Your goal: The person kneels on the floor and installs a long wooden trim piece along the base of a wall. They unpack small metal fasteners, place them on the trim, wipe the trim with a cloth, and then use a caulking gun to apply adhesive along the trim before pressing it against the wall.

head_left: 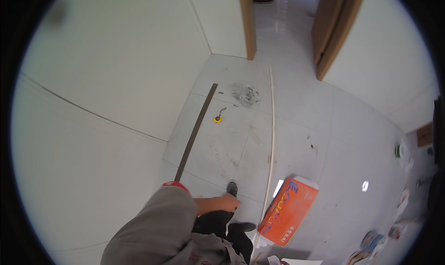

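Observation:
My left hand [228,203] is held in front of my body, above my dark shoes, with the bare forearm coming out of a grey sleeve with a red edge. Its fingers look curled closed; whatever they may hold is hidden or too small to name. My right hand is out of sight. Beyond the left arm a long dark brown strip [196,128] lies on the floor beside the white wall. A yellow tape measure [217,120] with a dark wrist loop rests to the right of that strip.
A long thin white strip [272,121] runs along the floor toward the doorway. Right of my feet lies an orange box [289,211]. Grey dust [245,94] is spread near the wooden door frame [247,24]. Assorted items [372,241] lie at the lower right.

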Motion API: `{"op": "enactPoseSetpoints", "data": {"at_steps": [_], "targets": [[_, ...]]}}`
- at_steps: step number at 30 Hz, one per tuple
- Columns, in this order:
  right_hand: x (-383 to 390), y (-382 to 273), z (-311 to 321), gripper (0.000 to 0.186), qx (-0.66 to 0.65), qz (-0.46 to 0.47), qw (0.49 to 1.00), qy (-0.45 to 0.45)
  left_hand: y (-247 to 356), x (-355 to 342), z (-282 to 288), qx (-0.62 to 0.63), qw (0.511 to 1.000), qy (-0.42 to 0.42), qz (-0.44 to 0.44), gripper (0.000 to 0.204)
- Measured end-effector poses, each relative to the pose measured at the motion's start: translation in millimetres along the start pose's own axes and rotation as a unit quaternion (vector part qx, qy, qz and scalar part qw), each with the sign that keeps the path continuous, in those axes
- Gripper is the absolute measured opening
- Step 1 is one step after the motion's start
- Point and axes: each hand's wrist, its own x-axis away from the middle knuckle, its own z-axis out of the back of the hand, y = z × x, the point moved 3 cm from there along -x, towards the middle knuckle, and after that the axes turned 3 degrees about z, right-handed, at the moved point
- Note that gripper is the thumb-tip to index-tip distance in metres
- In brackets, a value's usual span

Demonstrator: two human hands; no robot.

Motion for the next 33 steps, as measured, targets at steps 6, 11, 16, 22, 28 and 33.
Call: {"op": "enactPoseSetpoints", "data": {"at_steps": [6, 11, 16, 22, 28, 33], "targets": [[-80.5, -112.2, -95.7, 0.049, -0.003, -0.006, 1.000, -0.007, -172.8, 157.2, 13.0, 0.164, 0.952, 0.032, 0.258, 0.047], [-154.6, -251.9, -182.1, 0.021, 0.222, -0.010, 0.966, -0.131, -214.0, 236.6, 12.3, 0.269, 0.888, 0.035, 0.372, 0.053], [-260.3, -317.7, -247.8, 0.023, 0.167, -0.041, 0.981, -0.089, -235.4, 237.5, 31.0, 0.408, 0.798, 0.081, 0.437, 0.057], [-451.7, -447.2, -370.3, 0.023, 0.362, 0.037, 0.910, -0.199, -278.7, 201.3, 92.2, 0.569, 0.635, 0.275, 0.445, 0.053], [-583.0, -634.3, -523.2, 0.017, 0.450, 0.128, 0.841, -0.272, -296.0, 151.7, 94.2, 0.661, 0.500, 0.340, 0.443, 0.047], [-631.7, -683.9, -591.6, 0.020, 0.494, 0.120, 0.829, -0.233, -337.8, 133.4, 131.9, 0.669, 0.468, 0.358, 0.454, 0.047]]}}
